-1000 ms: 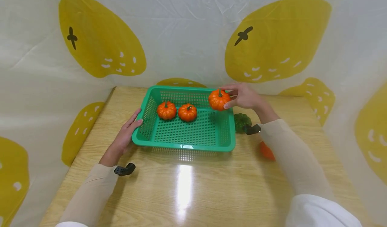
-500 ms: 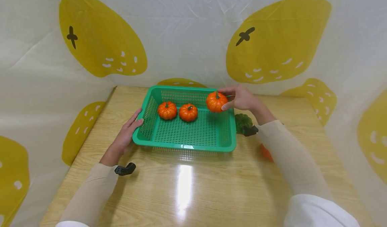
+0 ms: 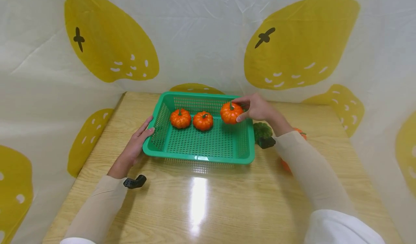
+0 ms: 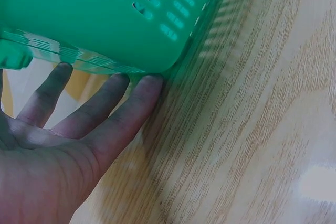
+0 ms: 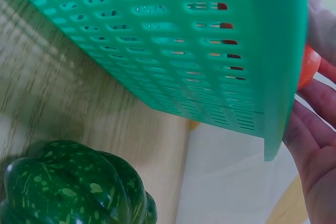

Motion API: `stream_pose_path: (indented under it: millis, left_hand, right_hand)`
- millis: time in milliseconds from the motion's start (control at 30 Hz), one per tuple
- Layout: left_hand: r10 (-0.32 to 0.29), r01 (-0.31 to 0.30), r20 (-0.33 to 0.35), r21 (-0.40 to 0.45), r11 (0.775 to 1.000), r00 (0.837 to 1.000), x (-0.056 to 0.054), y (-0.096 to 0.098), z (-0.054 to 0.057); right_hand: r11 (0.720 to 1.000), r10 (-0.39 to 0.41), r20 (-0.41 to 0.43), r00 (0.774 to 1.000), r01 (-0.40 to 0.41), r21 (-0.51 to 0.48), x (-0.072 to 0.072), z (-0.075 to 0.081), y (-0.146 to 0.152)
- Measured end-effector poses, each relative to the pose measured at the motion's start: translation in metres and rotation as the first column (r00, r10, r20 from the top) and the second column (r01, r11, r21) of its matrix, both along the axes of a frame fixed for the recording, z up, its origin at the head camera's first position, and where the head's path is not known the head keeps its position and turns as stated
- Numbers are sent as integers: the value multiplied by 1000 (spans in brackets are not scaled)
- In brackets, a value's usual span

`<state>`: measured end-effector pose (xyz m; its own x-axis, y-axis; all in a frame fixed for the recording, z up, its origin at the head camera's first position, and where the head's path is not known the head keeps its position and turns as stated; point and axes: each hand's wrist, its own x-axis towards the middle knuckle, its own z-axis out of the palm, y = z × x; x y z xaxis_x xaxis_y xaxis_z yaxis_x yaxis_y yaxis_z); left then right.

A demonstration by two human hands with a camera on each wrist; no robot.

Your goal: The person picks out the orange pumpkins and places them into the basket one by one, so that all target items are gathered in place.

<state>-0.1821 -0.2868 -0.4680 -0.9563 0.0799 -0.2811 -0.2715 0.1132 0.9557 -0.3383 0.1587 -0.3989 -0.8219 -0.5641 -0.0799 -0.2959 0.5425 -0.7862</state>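
A rectangular green plastic basket (image 3: 198,158), its walls and floor pierced with slots, stands upright on its base, the left hand (image 3: 138,143) holding its left rim with the thumb on top. Two glossy orange pumpkins (image 3: 203,121) sit in its far left part, side by side with a narrow gap (both with short green stems). A third, similar orange pumpkin, the held one (image 3: 231,113), is pinched by the right hand (image 3: 257,108) over the far right part, stem up. A speckled dark green pumpkin (image 5: 79,184) lies just outside the right wall.
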Motion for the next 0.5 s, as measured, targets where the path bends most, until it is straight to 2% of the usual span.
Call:
stream_pose_path:
  millis: [500]
  left_hand:
    - [-3, 3, 3, 46, 999, 1000, 0, 1, 0]
  right_hand:
    - [995, 67, -64, 996, -62, 77, 0, -7, -9]
